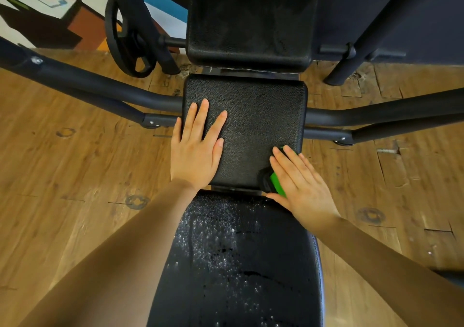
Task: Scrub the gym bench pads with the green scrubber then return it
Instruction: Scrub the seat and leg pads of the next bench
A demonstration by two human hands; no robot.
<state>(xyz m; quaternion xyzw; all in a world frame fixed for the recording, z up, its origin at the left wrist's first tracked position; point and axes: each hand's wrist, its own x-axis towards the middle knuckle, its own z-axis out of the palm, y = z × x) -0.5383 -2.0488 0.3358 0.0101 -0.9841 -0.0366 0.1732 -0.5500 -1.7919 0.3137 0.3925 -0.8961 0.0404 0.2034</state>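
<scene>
The left hand (195, 148) is lying flat, fingers straight, bracing the middle bench pad (253, 121). At its five o'clock corner, the right hand (298, 186) is pressing the green scrubber (276, 185) down under straight fingers.

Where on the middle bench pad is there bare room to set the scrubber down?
Bare: the middle pad's centre and far right, between left hand and right hand. Crowded: left edge, and near-right corner, where the green scrubber sits.
</scene>
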